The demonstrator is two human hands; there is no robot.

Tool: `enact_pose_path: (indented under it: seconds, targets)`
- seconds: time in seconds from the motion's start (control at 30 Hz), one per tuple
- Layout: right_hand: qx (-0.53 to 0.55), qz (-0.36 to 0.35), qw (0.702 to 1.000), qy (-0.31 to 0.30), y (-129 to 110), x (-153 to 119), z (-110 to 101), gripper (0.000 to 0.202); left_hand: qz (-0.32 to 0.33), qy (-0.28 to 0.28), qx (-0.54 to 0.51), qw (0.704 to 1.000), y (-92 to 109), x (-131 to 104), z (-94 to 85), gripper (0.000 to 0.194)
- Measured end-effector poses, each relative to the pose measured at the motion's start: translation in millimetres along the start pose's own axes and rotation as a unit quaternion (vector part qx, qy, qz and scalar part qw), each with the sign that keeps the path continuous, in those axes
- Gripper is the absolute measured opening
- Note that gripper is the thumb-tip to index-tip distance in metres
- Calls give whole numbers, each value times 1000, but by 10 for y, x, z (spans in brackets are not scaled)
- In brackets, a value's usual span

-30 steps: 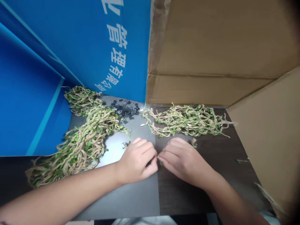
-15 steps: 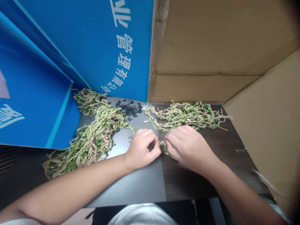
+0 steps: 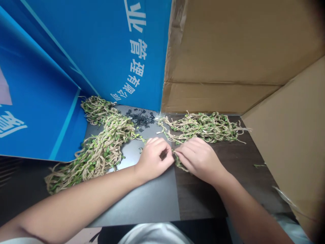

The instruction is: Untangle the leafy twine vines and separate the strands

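Though part grey, dark table (image 3: 243, 166) nr blue panel (image 3: 88, 40) & cardboard (image 3: 228, 44) (L hand (image 3: 154, 158), R hand (image 3: 200, 158) both pinched on leafy twine (image 3: 179, 163)).

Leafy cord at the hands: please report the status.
Left hand: fingertips closed, beside leafy cord. Right hand: pinching it, cord partly hidden. Leafy pile just beyond, seemingly not blocking.

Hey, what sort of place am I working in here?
Probably a small craft workspace: leafy cords heaped on the table, loose black bits beside them, and cardboard and blue panels walling it in.
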State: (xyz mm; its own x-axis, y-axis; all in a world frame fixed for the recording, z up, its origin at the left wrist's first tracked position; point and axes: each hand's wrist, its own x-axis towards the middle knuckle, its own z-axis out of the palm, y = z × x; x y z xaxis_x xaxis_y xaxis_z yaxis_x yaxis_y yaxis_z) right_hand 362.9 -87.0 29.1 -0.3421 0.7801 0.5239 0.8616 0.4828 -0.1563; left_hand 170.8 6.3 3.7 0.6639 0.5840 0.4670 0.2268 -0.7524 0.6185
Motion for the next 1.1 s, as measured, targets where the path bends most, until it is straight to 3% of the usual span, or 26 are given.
enact_pose_path:
  seconds: [0.2, 0.33, 0.43, 0.6, 0.73, 0.9, 1.1]
  targets:
    - [155, 93, 981, 69, 6, 7, 39, 9, -10, 11, -27, 1000, 17, 14, -30, 13]
    - [223, 137, 962, 71, -8, 10, 56, 12, -9, 12, -44, 999, 25, 16, -41, 14]
    - [214, 124, 967, 62, 10, -3, 62, 7, -9, 10, -42, 999, 19, 11, -42, 14]
    - [117, 42, 991, 44, 50, -19, 69, 10, -5, 1, -35, 999, 3, 0, -33, 14]
    - [87, 38, 995, 42, 55, -19, 78, 10, -8, -1, -36, 999, 1, -2, -29, 15]
    - [147, 76, 985, 41, 40, -6, 94, 11, -11, 3, -45, 999, 12, 7, -30, 14]
    - [271, 135, 951, 65, 13, 11, 73, 11, -20, 4, -46, 999, 41, 28, -42, 16]
